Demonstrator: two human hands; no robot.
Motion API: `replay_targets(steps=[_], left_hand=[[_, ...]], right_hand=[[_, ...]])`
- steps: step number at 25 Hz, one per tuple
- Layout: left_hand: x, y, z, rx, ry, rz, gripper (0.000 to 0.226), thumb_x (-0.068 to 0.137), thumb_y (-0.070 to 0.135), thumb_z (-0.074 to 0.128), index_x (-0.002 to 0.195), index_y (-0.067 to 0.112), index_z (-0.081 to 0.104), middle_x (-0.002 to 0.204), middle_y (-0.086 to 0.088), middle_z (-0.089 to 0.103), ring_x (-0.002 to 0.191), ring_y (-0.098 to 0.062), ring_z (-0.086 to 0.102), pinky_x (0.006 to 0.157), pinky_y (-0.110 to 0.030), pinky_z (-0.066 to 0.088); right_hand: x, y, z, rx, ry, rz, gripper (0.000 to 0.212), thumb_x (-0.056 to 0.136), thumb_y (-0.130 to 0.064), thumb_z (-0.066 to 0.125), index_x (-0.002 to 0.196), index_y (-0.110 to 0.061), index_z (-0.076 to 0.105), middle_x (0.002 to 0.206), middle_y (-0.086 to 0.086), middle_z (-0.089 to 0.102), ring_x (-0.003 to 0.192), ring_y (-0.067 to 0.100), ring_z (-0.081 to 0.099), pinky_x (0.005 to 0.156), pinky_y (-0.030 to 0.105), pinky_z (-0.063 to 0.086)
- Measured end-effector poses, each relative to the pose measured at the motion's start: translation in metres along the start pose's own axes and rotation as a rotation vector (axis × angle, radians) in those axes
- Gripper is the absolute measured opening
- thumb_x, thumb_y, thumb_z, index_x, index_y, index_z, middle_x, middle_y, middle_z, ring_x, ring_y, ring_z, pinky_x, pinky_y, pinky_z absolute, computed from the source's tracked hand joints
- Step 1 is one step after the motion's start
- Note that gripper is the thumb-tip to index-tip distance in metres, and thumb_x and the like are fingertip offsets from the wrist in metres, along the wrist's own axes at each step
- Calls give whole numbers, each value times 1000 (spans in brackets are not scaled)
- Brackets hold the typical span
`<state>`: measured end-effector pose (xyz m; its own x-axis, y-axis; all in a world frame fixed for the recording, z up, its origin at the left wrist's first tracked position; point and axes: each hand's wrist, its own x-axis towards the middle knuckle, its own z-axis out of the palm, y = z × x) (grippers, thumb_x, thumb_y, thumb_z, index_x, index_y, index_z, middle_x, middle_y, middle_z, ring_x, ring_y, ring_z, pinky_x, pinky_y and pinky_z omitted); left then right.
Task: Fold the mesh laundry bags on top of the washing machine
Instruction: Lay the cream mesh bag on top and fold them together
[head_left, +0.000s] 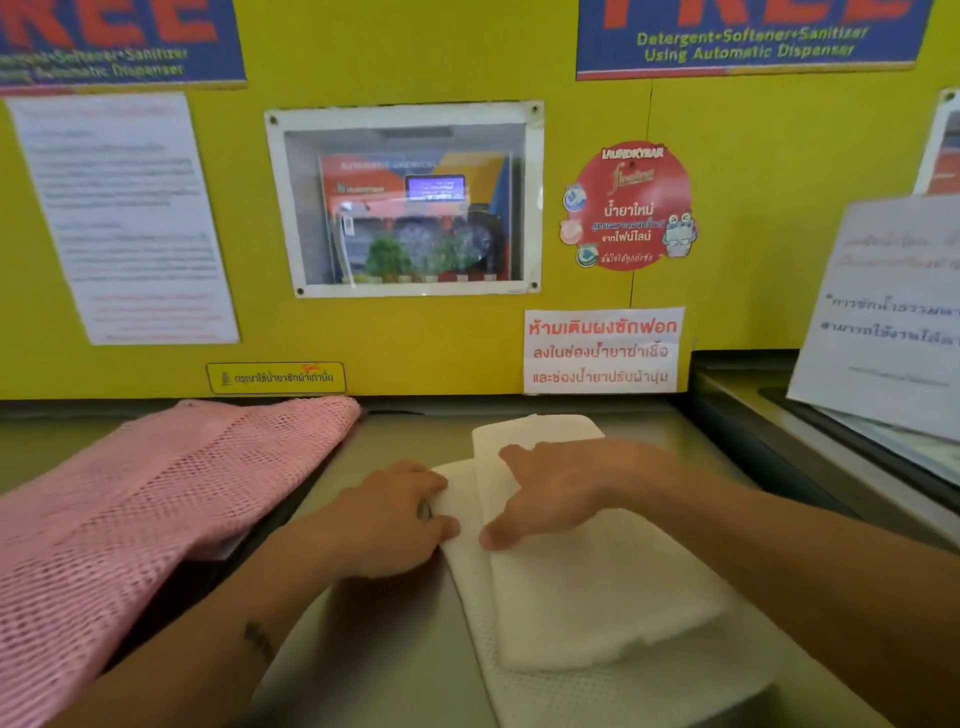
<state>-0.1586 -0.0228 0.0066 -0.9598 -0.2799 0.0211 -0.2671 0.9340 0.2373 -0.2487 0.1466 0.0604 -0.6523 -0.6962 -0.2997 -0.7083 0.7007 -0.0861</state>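
A white mesh laundry bag (608, 597) lies on the grey washing machine top (395, 654), partly folded, with a narrower upper layer over a wider lower one. My left hand (387, 519) pinches the bag's left edge between fingers and thumb. My right hand (561, 493) lies flat on the upper layer, fingers spread and pointing left, pressing the fold down. A pink mesh laundry bag (140, 519) lies spread out to the left, reaching back to the wall.
A yellow wall panel (415, 338) with posters, stickers and a windowed dispenser box (405, 200) rises just behind the machine top. To the right a neighbouring machine (831, 447) carries a propped laminated sign (888, 312).
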Motion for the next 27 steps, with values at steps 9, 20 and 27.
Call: replay_targets(steps=[9, 20, 27], left_hand=[[-38, -16, -33, -3, 590, 61, 12, 88, 26, 51, 87, 25, 63, 87, 4, 54, 83, -15, 52, 69, -30, 39], [-192, -152, -135, -125, 1484, -158, 10, 81, 8, 53, 83, 8, 63, 70, -4, 58, 67, -19, 52, 62, -25, 42], [-217, -229, -56, -31, 767, -733, 44, 76, 34, 53, 119, 28, 56, 118, -5, 57, 108, -26, 55, 100, -49, 41]], right_hand=[[14, -5, -8, 259, 458, -287, 17, 84, -16, 61, 93, -29, 60, 100, -6, 61, 91, 18, 58, 72, 31, 46], [90, -133, -124, 1192, 195, -587, 21, 86, 5, 57, 99, -8, 68, 93, 6, 75, 80, 20, 69, 70, 34, 50], [145, -219, -108, 648, 379, -277, 36, 91, -17, 55, 115, 10, 58, 112, 26, 67, 97, 31, 66, 81, 46, 53]])
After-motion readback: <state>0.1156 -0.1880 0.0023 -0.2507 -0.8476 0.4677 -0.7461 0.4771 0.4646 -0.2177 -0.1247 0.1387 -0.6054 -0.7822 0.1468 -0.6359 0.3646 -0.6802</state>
